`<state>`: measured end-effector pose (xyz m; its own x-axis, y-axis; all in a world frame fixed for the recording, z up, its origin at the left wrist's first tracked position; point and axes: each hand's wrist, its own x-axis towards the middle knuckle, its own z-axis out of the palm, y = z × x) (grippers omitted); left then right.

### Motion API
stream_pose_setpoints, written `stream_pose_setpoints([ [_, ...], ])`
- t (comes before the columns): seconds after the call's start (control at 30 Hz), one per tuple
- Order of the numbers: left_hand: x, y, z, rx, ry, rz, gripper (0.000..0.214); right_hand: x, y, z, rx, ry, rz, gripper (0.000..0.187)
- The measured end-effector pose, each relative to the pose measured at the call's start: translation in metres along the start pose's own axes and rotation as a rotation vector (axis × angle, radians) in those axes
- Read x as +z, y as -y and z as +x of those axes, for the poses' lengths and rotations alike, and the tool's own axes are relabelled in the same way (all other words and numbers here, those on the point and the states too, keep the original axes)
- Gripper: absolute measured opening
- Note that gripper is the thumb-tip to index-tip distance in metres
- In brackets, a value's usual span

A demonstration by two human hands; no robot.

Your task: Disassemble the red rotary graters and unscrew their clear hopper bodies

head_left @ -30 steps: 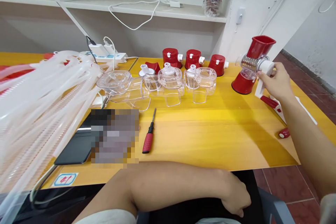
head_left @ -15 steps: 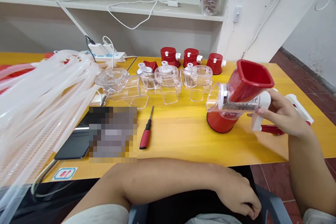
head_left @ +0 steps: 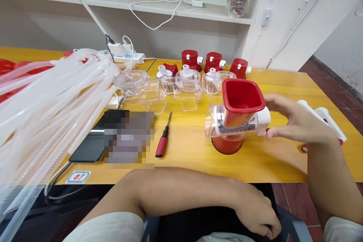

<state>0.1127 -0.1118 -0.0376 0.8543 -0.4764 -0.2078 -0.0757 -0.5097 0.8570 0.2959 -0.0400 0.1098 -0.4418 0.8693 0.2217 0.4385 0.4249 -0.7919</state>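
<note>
A rotary drum grater [head_left: 228, 130] stands on the table, with a square red hopper [head_left: 243, 96] on top. Its clear body shows a metal drum, and a white hub [head_left: 263, 120] faces right. Just right of that hub is my right hand [head_left: 297, 119], thumb and fingers apart with nothing between them. My left hand [head_left: 256, 211] lies low over my lap, its fingers curled and apparently holding nothing. White crank handles with red parts [head_left: 326, 119] lie right of my right hand, partly hidden by its wrist.
Red bases [head_left: 214, 61] stand at the back, behind clear plastic housings [head_left: 141, 89] and white-hubbed drums. A red-handled screwdriver [head_left: 162, 143] and a black phone [head_left: 86, 147] lie in front. Translucent plastic strips [head_left: 65, 109] cover the left side, near a power strip [head_left: 129, 58].
The grater has shifted left and turned, and its hopper now faces me more. My right hand has come off the white hub and opened. My left hand has stayed put.
</note>
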Motion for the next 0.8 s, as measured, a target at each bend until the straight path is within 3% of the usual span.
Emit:
stream_pose_setpoints([
  [0.17,0.009,0.008,0.005,-0.008,-0.06,0.014,0.018,-0.031,0.075,0.028,-0.151,-0.053,-0.111,0.077],
  [0.3,0.013,0.01,0.007,-0.052,-0.054,0.0,0.023,-0.022,0.113,0.052,-0.153,0.032,-0.28,0.088],
  [0.43,0.012,0.011,0.008,-0.044,-0.025,-0.01,0.023,-0.003,0.111,0.062,-0.076,0.046,-0.317,0.069],
  [0.63,0.012,0.011,0.005,-0.045,-0.03,0.025,0.019,0.0,0.094,0.065,-0.209,0.046,-0.225,0.059],
  [0.73,0.014,0.011,0.005,-0.034,-0.062,0.022,0.016,0.0,0.088,0.064,-0.274,-0.071,-0.074,0.064],
  [0.8,0.015,0.011,0.005,-0.033,-0.067,0.024,0.015,-0.002,0.083,0.065,-0.323,-0.222,-0.036,0.075],
])
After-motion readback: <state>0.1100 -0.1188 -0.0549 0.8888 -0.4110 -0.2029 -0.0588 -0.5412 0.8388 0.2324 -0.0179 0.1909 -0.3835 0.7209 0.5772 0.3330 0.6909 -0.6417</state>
